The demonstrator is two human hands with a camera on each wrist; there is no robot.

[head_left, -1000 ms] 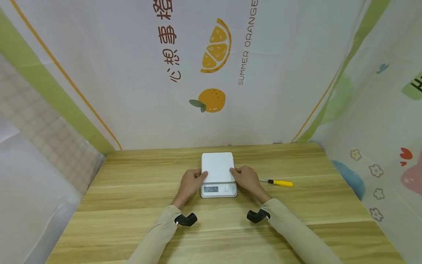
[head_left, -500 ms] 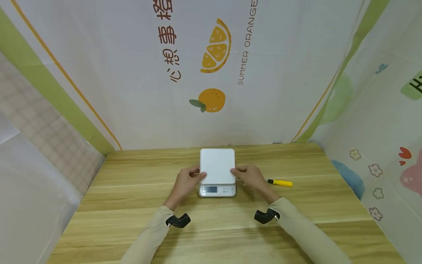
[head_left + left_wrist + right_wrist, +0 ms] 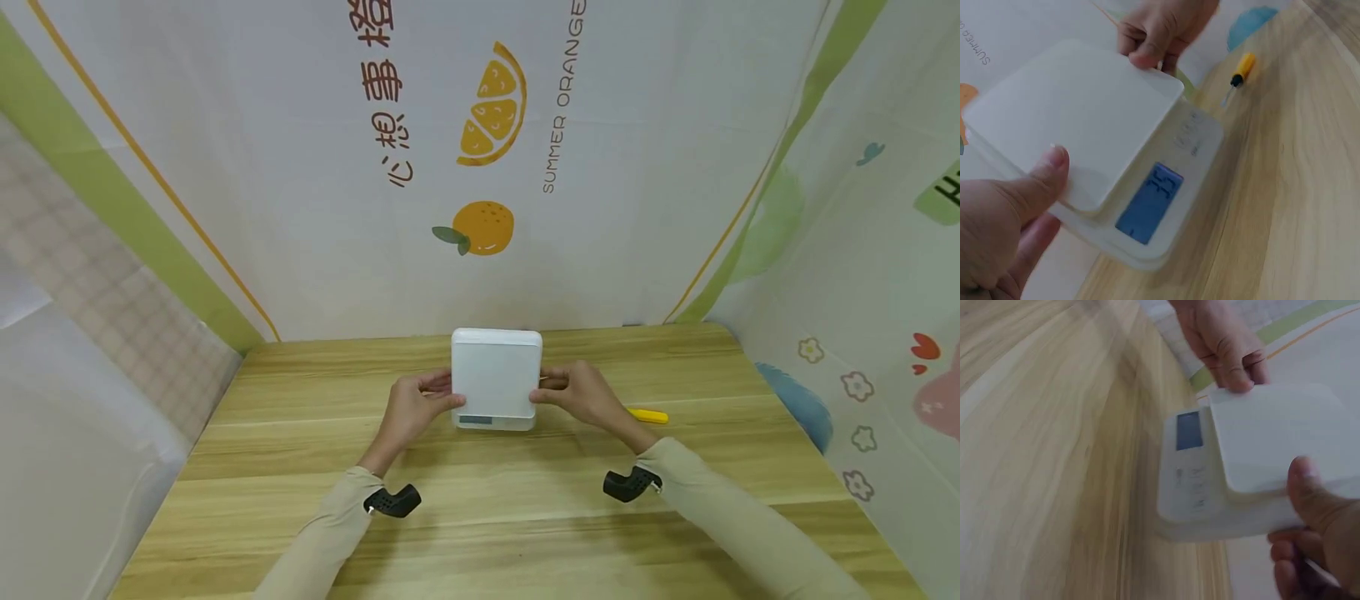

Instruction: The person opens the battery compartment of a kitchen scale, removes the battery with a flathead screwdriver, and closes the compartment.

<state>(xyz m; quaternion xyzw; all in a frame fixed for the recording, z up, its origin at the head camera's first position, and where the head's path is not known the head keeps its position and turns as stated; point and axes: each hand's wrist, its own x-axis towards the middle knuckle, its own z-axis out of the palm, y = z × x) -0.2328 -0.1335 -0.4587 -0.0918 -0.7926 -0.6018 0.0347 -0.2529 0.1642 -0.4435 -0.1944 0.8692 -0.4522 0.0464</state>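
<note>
A white digital scale (image 3: 497,375) is held tilted, its far edge raised and its front edge low over the table. On the left side my left hand (image 3: 411,408) grips it, thumb on the white top plate (image 3: 1079,119) and fingers underneath. My right hand (image 3: 588,396) grips the opposite side the same way, thumb over the plate edge in the right wrist view. The display (image 3: 1149,203) shows dark digits in the left wrist view. Whether the front edge touches the table I cannot tell.
To the right of the scale a screwdriver with a yellow handle (image 3: 648,416) lies on the wooden table (image 3: 300,433); my right hand and forearm partly cover it in the head view. A printed white curtain (image 3: 375,275) hangs behind the table's far edge.
The scale has gone from lying nearly flat to tilted, its far edge rising toward the head camera. Both hands have moved with it and outward, still gripping its sides.
</note>
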